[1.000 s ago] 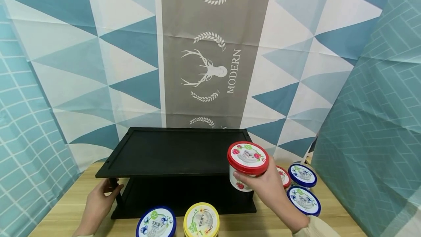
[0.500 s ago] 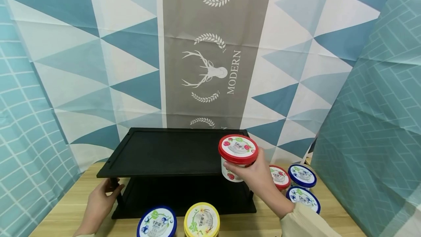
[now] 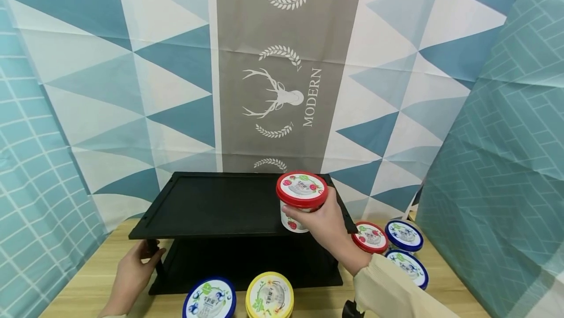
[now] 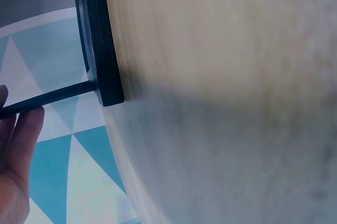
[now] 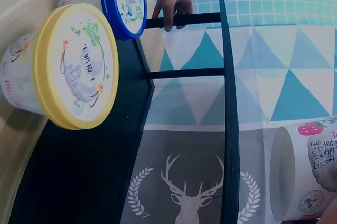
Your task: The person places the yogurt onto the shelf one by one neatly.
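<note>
My right hand (image 3: 325,221) grips a white tub with a red strawberry lid (image 3: 301,186), held upright over the right part of the black two-tier shelf (image 3: 220,205). In the right wrist view the tub's base (image 5: 284,174) shows a gap to the upper board (image 5: 229,108). At the shelf's front left, my left hand (image 3: 133,268) holds the black post (image 4: 58,95), thumb on one side and fingers on the other. Before the shelf stand a blue-lidded blueberry tub (image 3: 209,299) and a yellow-lidded tub (image 3: 270,296).
Right of the shelf, another red-lidded tub (image 3: 370,237) stands beside two blue-lidded tubs, one farther back (image 3: 404,234) and one nearer (image 3: 410,268). All rest on a wooden table (image 3: 88,279). A patterned curtain (image 3: 273,87) hangs close behind the shelf.
My right hand has carried the red-lidded tub leftward and up, from the shelf's right front corner to over the upper board. The left hand stays on the post.
</note>
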The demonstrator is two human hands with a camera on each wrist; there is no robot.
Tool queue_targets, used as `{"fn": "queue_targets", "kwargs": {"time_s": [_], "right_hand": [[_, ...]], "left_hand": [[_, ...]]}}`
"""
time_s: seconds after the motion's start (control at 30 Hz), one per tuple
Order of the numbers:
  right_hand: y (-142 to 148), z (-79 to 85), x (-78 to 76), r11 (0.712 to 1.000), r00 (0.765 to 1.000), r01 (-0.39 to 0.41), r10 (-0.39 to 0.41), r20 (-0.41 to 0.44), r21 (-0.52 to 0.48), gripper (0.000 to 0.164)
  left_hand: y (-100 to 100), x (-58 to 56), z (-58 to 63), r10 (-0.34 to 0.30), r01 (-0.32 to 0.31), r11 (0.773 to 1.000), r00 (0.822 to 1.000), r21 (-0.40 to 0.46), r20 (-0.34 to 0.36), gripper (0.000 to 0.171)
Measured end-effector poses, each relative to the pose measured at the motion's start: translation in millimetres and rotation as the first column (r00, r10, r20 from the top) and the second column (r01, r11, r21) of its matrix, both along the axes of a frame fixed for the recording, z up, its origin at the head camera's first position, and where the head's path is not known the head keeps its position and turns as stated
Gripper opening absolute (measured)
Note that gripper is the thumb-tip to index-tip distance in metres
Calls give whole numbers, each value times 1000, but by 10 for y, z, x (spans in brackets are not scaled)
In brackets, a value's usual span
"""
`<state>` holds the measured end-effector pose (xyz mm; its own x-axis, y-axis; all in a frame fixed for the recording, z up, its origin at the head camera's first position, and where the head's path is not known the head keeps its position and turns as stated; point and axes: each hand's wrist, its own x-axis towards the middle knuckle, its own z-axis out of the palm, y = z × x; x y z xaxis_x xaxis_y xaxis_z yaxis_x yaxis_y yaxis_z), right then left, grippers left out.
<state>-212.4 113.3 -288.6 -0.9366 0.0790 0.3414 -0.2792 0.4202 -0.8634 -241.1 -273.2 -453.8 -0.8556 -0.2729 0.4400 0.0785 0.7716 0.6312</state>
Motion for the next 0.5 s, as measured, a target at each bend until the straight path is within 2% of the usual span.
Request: {"fn": "queue_targets", "kwargs": {"time_s": [0.17, 0.5], "right_hand": [[-67, 10, -14, 1000, 1000, 13, -13, 2, 2, 88], [-176, 18, -37, 999, 1000, -19, 20, 0, -29, 87]], "left_hand": [[-5, 0, 1, -8, 8, 1000, 1000, 7, 3, 19], [-10, 22, 5, -8, 8, 1000, 1000, 23, 12, 20]]}}
